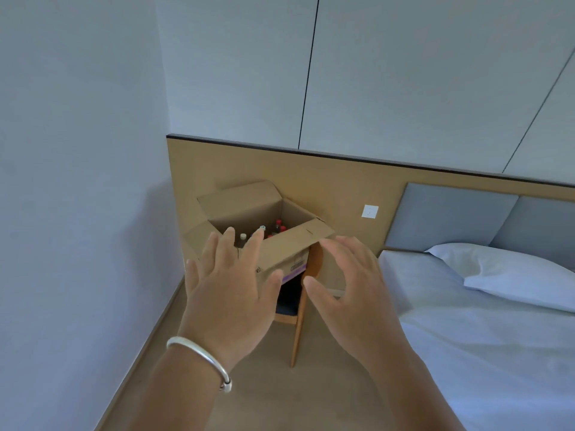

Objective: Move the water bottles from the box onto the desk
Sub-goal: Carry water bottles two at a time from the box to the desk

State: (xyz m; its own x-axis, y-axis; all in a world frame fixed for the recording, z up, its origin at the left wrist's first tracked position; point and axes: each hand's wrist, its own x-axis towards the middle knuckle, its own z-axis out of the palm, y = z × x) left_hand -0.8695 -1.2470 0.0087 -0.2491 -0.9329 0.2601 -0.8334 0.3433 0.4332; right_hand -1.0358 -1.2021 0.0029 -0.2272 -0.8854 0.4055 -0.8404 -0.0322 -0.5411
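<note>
Left hand (231, 286) and right hand (348, 286) held apart, fingers spread, nothing gripped, red- and white-capped water bottles (273, 230) seen inside open brown cardboard box (249, 206), set on wooden chair (300, 309) beside white-sheeted bed (497, 337)

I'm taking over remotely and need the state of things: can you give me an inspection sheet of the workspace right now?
Surface: no desk in view; the cardboard box sits on a wooden chair in the corner.
Job's things: bottles upright inside the open box, red and white caps showing; none out yet.
Clutter: nothing seen.
Hands: left hand with a silver bracelet and right hand both open, fingers spread, in front of the box, holding nothing.
Cables: nothing seen; a white wall socket sits on the wood panel.
Surroundings: bed with a white pillow on the right, white walls, pale floor.
</note>
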